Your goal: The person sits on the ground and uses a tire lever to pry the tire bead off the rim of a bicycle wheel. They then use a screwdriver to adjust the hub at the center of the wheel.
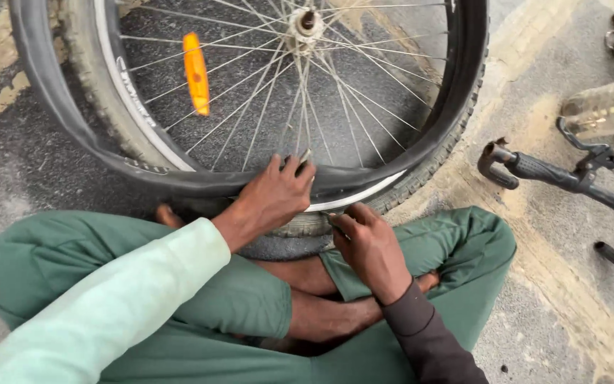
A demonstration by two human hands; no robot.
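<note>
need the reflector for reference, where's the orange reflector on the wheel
In the head view, the orange reflector sits upright on the spokes, upper left, left of the hub.

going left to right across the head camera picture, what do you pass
Orange reflector → wheel hub → right hand → handlebar grip → clear plastic bottle.

Matt rubber tyre (72, 135), shiny metal spokes (364, 99), rough asphalt (8, 178).
</note>
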